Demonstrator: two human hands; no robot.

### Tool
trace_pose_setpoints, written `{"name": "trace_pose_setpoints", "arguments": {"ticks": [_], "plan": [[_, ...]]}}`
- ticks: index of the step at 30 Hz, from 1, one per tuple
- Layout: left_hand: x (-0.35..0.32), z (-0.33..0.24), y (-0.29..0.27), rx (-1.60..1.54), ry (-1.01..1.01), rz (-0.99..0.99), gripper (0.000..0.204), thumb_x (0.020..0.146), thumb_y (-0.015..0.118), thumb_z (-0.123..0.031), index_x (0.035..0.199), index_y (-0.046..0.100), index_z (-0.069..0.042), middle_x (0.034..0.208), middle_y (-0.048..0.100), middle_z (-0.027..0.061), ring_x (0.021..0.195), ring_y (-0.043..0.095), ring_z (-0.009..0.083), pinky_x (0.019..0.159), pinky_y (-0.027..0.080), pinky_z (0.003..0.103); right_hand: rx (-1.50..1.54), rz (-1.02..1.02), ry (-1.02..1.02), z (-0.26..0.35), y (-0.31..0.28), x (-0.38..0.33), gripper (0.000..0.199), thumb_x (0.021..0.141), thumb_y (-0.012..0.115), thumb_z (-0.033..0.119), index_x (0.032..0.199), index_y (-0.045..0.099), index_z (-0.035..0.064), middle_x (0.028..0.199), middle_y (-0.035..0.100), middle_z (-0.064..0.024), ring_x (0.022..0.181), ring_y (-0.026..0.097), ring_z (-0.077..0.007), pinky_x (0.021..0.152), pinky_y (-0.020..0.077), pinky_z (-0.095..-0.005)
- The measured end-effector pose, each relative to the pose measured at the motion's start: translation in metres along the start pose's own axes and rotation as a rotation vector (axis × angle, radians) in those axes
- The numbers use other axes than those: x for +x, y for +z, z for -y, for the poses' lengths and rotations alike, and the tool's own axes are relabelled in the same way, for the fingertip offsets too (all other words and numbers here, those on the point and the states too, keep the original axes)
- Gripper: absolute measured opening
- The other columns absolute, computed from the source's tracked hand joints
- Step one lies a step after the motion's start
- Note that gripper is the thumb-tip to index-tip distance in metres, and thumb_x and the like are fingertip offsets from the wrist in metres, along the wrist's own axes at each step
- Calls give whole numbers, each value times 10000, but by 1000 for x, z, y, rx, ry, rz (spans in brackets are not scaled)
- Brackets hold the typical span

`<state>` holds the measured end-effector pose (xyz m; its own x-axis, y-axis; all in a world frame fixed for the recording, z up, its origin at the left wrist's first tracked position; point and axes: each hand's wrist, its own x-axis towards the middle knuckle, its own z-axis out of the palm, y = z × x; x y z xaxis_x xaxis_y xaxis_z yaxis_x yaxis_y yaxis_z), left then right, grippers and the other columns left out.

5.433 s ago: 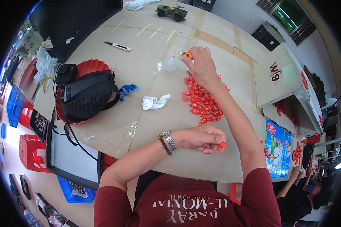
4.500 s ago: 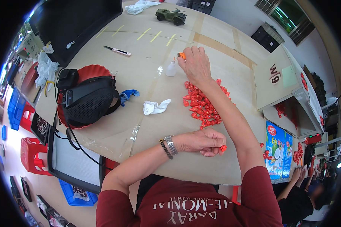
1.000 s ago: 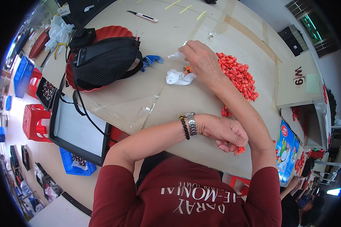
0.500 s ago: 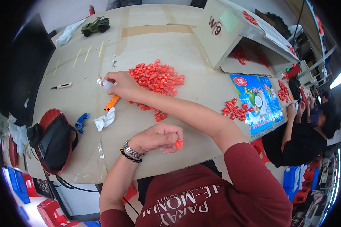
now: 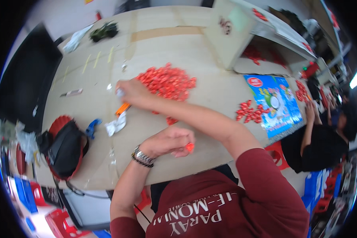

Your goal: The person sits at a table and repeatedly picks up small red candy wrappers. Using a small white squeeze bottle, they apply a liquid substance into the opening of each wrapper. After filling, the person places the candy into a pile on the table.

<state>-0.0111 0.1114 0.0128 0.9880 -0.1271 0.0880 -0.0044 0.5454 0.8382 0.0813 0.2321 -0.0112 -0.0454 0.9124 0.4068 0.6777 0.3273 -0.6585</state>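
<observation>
My left hand (image 5: pixel 168 142), with a watch and a dark bead bracelet at the wrist, is closed around a small glossy red piece (image 5: pixel 190 148) whose end shows past the fingers. Reaching across to the left, my right hand (image 5: pixel 133 92) grips a small whitish object (image 5: pixel 119 93), mostly hidden and blurred. Beside that hand lies a heap of shiny red pieces (image 5: pixel 168 81). Just below it are an orange tool (image 5: pixel 123 108) and a crumpled white cloth (image 5: pixel 116 125).
A black and red cap (image 5: pixel 67 146), a blue scrap (image 5: pixel 93 127) and a pen-like cutter (image 5: pixel 71 93) lie left. Further back stands a green toy vehicle (image 5: pixel 104 31). At right are a box (image 5: pixel 230 37), a blue printed sheet (image 5: pixel 279 115), loose red pieces (image 5: pixel 250 112) and a co-worker (image 5: pixel 309 144).
The whole view has shifted slightly. My right hand has turned, so less of the whitish object shows. My left hand still holds the red piece.
</observation>
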Motion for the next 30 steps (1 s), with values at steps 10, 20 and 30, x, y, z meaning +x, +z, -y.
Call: {"name": "trace_pose_setpoints", "arguments": {"ticks": [10, 20, 30], "plan": [[6, -2, 0, 59, 67, 33, 366, 971, 536, -311, 796, 553, 10, 661, 502, 42, 526, 417, 97, 458, 298, 233, 3, -105, 20, 21, -41, -11, 280, 689, 672, 24, 963, 624, 53, 843, 659, -172, 848, 644, -358, 717, 501, -458], [-15, -14, -17, -153, 564, -129, 395, 979, 502, -388, 752, 489, -66, 579, 421, -3, 475, 396, 114, 407, 308, 238, -195, -196, 252, 43, -140, -189, 323, 725, 683, 55, 1004, 520, 58, 857, 582, -135, 850, 555, -340, 736, 461, -453], [3, -4, -25, -88, 522, -424, 310, 983, 508, -363, 857, 444, -87, 716, 400, -7, 498, 365, 91, 406, 326, 210, -106, -191, 187, 33, -172, -228, 410, 750, 561, -59, 1135, 534, 81, 1045, 605, -140, 1000, 564, -340, 849, 473, -439]]}}
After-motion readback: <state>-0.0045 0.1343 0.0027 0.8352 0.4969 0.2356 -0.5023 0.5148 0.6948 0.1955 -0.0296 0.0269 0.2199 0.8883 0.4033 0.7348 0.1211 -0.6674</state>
